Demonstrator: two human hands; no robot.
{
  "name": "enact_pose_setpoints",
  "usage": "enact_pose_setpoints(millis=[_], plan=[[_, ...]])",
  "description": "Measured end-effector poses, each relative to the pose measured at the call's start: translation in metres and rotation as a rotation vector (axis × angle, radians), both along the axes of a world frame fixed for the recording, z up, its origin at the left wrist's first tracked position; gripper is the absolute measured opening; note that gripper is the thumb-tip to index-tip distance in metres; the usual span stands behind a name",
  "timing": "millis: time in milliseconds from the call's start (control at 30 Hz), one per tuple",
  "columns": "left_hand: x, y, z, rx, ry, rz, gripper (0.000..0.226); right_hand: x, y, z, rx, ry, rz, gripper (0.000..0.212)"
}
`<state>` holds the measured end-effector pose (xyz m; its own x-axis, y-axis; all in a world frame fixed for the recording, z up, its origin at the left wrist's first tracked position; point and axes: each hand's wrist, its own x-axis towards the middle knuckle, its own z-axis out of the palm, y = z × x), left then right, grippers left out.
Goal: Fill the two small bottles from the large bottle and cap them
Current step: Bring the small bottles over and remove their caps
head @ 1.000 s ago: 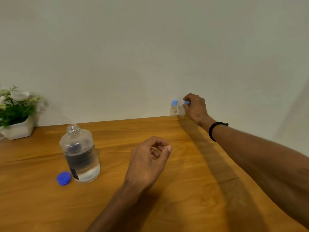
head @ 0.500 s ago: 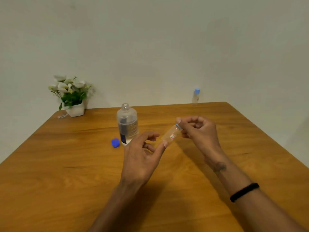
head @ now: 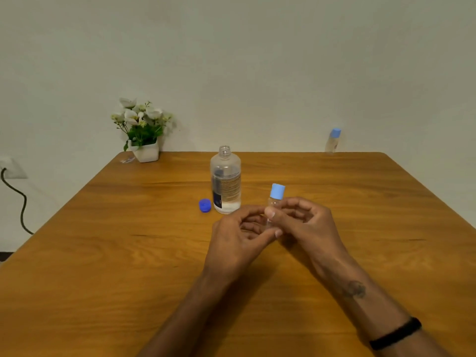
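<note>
A small clear bottle (head: 273, 203) with a light blue cap stands upright between my two hands above the middle of the table. My left hand (head: 240, 235) and my right hand (head: 302, 224) both grip its body; only its cap and neck show. Behind them stands the large clear bottle (head: 226, 180), uncapped, with a little clear liquid at the bottom. Its dark blue cap (head: 205, 205) lies on the table to its left. A second small bottle (head: 333, 140) with a light blue cap stands at the far right edge by the wall.
The wooden table (head: 103, 253) fills the view, its back edge against a pale wall. A white pot of flowers (head: 142, 132) sits at the back left. A dark cable (head: 18, 199) hangs from a wall socket at the far left.
My right hand took one small bottle from the far edge and brought it to the middle. The bottle went from tilted to upright, and my left hand closed on it.
</note>
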<state>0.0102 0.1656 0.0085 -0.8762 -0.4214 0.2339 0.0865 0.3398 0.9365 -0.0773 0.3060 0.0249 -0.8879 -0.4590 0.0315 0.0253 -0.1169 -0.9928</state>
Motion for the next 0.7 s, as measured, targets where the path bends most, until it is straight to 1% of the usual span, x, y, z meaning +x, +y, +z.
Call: enact_pose_setpoints(millis=[67, 100, 133, 200, 333, 400, 500, 633, 700], plan=[[0.003, 0.000, 0.001, -0.067, -0.005, 0.004, 0.053, -0.003, 0.004, -0.001, -0.034, -0.056, 0.027, 0.032], [0.002, 0.000, 0.002, -0.054, -0.001, 0.018, 0.050, -0.004, 0.006, -0.001, -0.063, -0.101, 0.057, 0.034], [0.001, -0.001, 0.003, 0.003, 0.010, 0.030, 0.044, -0.007, 0.008, -0.002, -0.095, -0.152, 0.100, 0.037], [-0.001, -0.004, 0.005, 0.196, 0.033, 0.017, 0.036, -0.011, 0.012, -0.002, -0.119, -0.242, 0.232, 0.037], [-0.003, -0.009, 0.006, 0.429, 0.012, -0.067, 0.037, -0.015, 0.018, -0.001, -0.074, -0.363, 0.476, 0.038], [-0.003, -0.010, 0.008, 0.497, -0.014, -0.133, 0.034, -0.015, 0.018, 0.000, -0.084, -0.405, 0.544, 0.040], [0.000, -0.012, 0.012, 0.604, -0.034, -0.247, 0.036, -0.013, 0.019, 0.002, -0.113, -0.448, 0.624, 0.043], [0.001, -0.012, 0.014, 0.745, -0.022, -0.359, 0.035, -0.014, 0.022, 0.003, -0.138, -0.459, 0.712, 0.048], [0.001, -0.012, 0.014, 0.785, -0.022, -0.381, 0.035, -0.014, 0.023, 0.002, -0.142, -0.458, 0.735, 0.047]])
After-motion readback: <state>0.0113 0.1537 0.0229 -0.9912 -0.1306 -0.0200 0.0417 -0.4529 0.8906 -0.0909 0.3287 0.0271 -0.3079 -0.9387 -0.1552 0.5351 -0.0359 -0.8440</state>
